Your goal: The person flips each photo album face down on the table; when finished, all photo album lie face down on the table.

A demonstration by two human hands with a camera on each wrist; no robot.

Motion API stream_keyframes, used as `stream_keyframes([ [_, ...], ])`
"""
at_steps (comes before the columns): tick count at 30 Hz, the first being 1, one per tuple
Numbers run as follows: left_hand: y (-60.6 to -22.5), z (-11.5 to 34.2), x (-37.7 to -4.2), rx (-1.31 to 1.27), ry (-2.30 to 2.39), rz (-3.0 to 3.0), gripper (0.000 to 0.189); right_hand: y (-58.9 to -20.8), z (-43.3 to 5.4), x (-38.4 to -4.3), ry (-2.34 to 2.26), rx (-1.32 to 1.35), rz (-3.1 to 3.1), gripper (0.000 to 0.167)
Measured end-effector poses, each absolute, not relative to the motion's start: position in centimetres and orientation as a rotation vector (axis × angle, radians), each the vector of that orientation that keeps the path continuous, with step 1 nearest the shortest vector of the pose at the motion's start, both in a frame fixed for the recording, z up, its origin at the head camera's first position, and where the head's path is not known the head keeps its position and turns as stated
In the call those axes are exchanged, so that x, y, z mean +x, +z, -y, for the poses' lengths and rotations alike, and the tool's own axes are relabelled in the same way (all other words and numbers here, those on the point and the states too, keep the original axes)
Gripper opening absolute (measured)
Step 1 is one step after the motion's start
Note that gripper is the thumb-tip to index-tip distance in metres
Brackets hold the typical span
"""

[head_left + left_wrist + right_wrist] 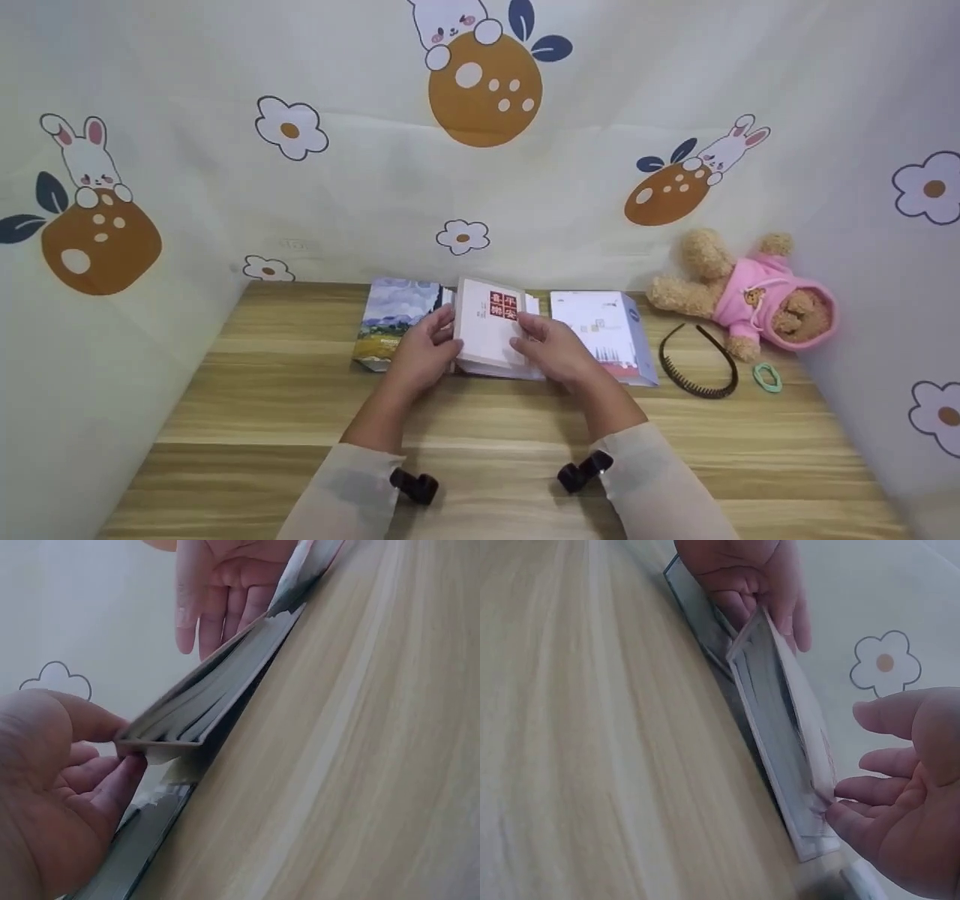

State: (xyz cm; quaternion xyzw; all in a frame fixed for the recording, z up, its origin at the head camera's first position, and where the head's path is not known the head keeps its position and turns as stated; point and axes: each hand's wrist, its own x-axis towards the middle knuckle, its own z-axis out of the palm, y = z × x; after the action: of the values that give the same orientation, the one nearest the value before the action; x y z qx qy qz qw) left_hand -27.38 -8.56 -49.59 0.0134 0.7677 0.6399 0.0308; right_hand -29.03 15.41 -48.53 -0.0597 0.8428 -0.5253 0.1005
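A white-covered photo album (487, 330) with red square characters lies at the back of the table, its left side tilted up. My left hand (425, 349) pinches its spine edge between thumb and fingers, as the left wrist view shows at the album's corner (161, 741). At the opposite edge, the fingertips of my right hand (559, 351) touch the cover, with the thumb held apart in the right wrist view. Loose-looking inner leaves (769, 705) show between the covers. Left of it lies an album with a painted landscape cover (390, 315), partly behind my left hand.
To the right lies a white and blue album (600, 330) with a barcode-like print. Beyond it are a black toothed headband (697, 390), a green hair tie (767, 378) and a teddy bear in a pink hoodie (757, 296). A patterned cloth (360, 195) hangs behind the table.
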Motion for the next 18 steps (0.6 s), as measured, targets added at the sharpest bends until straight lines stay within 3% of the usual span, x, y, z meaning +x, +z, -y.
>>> stream_keyframes([
  [7,-48.1,7.2,-26.7,0.270,2.234,-2.123,0.051,-46.5,-15.1,-28.0,-1.703,-0.219,-2.308,0.059],
  [11,-47.4,6.4,-26.3,0.456,2.257,-2.097,0.053,-45.3,-14.9,-27.5,-1.830,-0.320,-2.128,0.060],
  [18,-46.7,5.7,-25.5,0.551,2.223,-2.095,0.064,-44.3,-14.7,-26.9,-1.956,-0.316,-2.000,0.058],
])
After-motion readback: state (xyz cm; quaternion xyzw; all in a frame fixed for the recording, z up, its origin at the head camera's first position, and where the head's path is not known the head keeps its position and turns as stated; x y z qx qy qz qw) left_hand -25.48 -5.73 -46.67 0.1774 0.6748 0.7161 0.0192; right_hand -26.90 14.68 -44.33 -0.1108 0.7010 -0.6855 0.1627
